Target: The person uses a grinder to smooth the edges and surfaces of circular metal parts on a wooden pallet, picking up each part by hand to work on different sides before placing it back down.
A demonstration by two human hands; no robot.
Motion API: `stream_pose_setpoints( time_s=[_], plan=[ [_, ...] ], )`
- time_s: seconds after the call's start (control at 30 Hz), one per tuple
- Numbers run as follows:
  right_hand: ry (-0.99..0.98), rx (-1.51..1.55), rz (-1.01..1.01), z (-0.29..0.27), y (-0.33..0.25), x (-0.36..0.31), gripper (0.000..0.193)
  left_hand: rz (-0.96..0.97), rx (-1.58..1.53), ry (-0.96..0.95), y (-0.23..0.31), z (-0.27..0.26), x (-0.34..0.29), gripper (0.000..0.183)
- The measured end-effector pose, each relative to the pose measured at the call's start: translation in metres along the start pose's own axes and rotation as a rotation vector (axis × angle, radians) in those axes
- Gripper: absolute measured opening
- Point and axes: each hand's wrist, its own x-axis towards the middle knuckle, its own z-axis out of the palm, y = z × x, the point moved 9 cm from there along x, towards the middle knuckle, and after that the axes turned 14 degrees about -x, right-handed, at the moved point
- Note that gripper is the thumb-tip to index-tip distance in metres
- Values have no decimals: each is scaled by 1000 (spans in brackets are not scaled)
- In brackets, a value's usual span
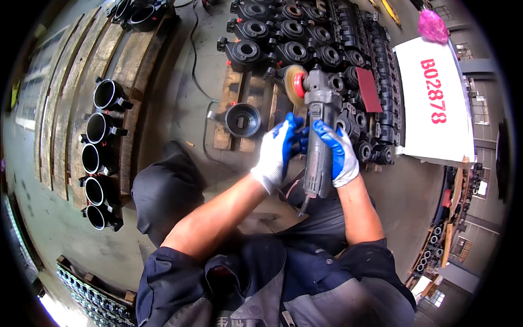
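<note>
An angle grinder (318, 144) with a dark grey body points away from me. Its tan disc (295, 85) has a red hub and stands edge-on at the far end. My right hand (342, 155), in a white glove with blue coating, wraps the right side of the body. On the other side my left hand (276, 150), gloved alike, curls its fingers against the body; they are partly hidden. A black ring-shaped metal part (242, 120) with a side arm lies on a wooden pallet (222, 139), left of the grinder.
Rows of black castings (294, 52) fill the pallet's far side. A red sheet (369, 90) lies on them. To the left, several ring parts (98, 128) line another pallet (125, 82). A white panel (436, 103) stands at right, a pink bundle (433, 26) on top. A cable (195, 71) crosses the floor.
</note>
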Motion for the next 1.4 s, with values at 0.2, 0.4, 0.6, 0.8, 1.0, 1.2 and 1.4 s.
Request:
stream_pose_setpoints(
  time_s=[0.2, 0.4, 0.6, 0.8, 1.0, 1.2, 1.4],
  plan=[
    [101, 118, -15, -43, -26, -22, 44, 666, 250, 380, 89, -94, 32, 36],
    [129, 295, -45, -72, -25, -36, 42, 139, 323, 679, 123, -244, 110, 71],
    [213, 314, -18, -100, -18, -54, 41, -119, -12, 397, 84, -219, 141, 79],
    [176, 339, 4, -93, -13, -47, 41, 141, 1787, 647, 157, -248, 143, 52],
    [147, 304, 11, -81, -18, -47, 43, 412, 1027, 509, 157, -259, 110, 34],
    [151, 312, 0, -79, -18, -47, 42, 331, 474, 437, 125, -222, 109, 37],
    [156, 312, 10, -79, -17, -47, 41, 254, 344, 392, 127, -242, 122, 34]
  ],
)
